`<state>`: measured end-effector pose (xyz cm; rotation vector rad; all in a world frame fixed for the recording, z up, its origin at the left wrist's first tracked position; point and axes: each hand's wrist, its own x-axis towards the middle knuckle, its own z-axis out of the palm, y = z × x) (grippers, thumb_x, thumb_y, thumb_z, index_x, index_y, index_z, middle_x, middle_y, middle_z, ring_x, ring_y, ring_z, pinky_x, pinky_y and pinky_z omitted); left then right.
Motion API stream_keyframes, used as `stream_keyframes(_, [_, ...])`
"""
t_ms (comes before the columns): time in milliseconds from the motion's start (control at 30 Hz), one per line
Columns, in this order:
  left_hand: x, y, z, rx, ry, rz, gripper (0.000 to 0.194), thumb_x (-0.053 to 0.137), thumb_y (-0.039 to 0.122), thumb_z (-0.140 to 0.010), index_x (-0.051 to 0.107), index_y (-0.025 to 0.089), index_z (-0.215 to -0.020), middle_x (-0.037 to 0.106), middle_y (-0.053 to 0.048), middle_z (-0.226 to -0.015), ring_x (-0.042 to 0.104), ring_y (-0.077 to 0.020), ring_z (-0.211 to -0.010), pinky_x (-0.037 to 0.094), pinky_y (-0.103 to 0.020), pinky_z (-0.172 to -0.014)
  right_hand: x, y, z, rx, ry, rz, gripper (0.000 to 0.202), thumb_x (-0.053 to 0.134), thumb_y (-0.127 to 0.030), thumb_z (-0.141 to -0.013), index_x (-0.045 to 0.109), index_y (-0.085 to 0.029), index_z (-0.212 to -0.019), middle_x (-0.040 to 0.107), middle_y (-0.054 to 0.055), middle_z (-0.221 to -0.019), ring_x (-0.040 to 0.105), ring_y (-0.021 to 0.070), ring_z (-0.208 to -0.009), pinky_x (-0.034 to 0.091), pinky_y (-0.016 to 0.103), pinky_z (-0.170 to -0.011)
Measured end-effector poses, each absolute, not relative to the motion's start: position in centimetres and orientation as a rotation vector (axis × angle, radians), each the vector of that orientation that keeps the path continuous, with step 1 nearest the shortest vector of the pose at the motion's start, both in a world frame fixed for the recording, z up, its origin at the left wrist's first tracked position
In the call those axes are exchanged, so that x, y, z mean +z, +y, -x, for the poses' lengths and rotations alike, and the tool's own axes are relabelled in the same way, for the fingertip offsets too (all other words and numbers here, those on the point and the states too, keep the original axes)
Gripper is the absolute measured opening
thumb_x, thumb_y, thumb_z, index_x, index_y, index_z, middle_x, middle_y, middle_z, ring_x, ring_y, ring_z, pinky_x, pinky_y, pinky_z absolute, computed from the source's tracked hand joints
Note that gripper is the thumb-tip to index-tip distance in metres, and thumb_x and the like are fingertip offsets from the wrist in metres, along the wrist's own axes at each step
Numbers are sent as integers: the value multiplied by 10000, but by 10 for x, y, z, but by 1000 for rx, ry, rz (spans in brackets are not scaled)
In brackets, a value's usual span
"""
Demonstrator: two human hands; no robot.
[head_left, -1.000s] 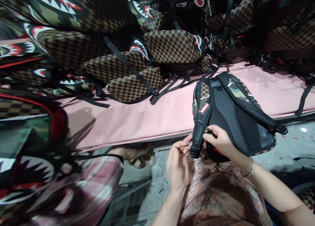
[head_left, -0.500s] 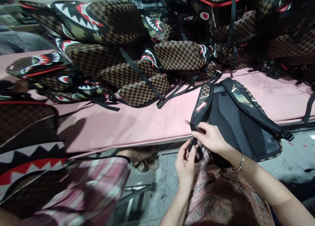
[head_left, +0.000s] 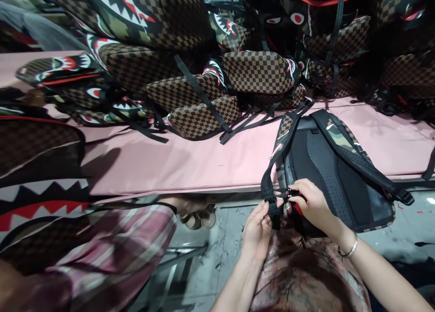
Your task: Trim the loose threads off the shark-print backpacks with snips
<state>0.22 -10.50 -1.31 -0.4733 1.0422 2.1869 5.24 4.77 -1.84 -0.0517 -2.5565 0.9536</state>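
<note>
A black-backed backpack (head_left: 326,180) lies with its padded back panel up, partly over the table's front edge. My left hand (head_left: 256,228) is closed on the lower end of its left shoulder strap (head_left: 268,187), near a black buckle partly hidden by the fingers. My right hand (head_left: 311,203) is closed around small dark thread snips (head_left: 287,194). Their thin blades point left, at the strap just above my left fingertips. Whether the blades touch the strap I cannot tell. The other shoulder strap (head_left: 367,167) lies loose, ending in a black buckle.
Checkered backpacks with shark-mouth prints (head_left: 190,85) are piled along the back of the pink table (head_left: 190,167). On the left, a person in a plaid sleeve (head_left: 118,253) sits close by with another backpack (head_left: 41,176). Sandals (head_left: 197,219) stand on the floor below.
My right hand has moved down and right, bringing the snips level with the strap end. My left hand has raised the strap end, pulling the strap away from the panel. The view has shifted slightly.
</note>
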Motion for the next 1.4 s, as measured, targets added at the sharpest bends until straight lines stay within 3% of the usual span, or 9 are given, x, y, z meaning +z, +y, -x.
stream_keyframes(267, [-7,-104,-8,2178,1124,424,180,699,182,-635,693,114,-801,721,-78,-793,663,-165,-687,485,-232,-638,-11,43,-50,653,-2661,22,172,431,-187,-878,603,-179,-890,610,69,-888,543,187,-850,409,309,-778])
stream_keyframes(667, [-7,-103,-11,2197,1070,448,215,741,196,-584,690,129,-782,717,-37,-752,638,-135,-649,459,-212,-630,-2,33,-50,597,-2721,-8,172,428,-184,-883,591,-172,-936,608,72,-916,541,187,-857,391,299,-765])
stream_keyframes(867, [-7,-104,-12,2154,1137,428,238,729,239,-604,682,123,-806,716,-67,-786,647,-172,-693,464,-254,-667,-1,28,-49,484,-2738,-6,155,454,-176,-867,599,-186,-813,609,62,-854,526,178,-771,356,297,-709])
stream_keyframes(967, [-8,-106,-12,2157,1149,398,249,729,244,-612,679,115,-819,709,-69,-795,641,-163,-694,463,-249,-678,-5,28,-49,655,-2672,3,157,441,-183,-865,586,-187,-806,605,57,-831,529,179,-796,365,295,-737])
stream_keyframes(1133, [-14,-110,-14,2187,1243,355,355,743,218,-609,633,137,-936,692,-62,-873,634,-143,-762,467,-239,-729,-3,26,-45,1396,-2355,371,80,491,-241,-801,533,-187,-843,568,9,-776,522,143,-718,413,248,-675])
stream_keyframes(1200, [-18,-111,-15,2217,1376,341,424,752,203,-590,603,156,-985,680,-61,-927,633,-154,-819,469,-253,-763,-1,20,-42,1677,-2236,533,160,547,-273,-734,518,-189,-867,545,-19,-736,503,126,-656,415,227,-614])
stream_keyframes(1300, [-22,-111,-19,2182,1694,229,454,753,189,-565,591,168,-989,660,-57,-946,620,-174,-868,467,-268,-789,-1,10,-36,1929,-2184,598,153,575,-309,-683,518,-179,-739,489,-45,-632,444,99,-567,373,196,-521])
stream_keyframes(1400, [-19,-112,-24,2119,1965,109,414,739,163,-563,595,183,-950,639,-30,-914,607,-159,-836,463,-255,-779,-8,3,-31,1946,-2232,556,221,537,-345,-717,484,-168,-597,426,-47,-558,391,86,-532,329,189,-485])
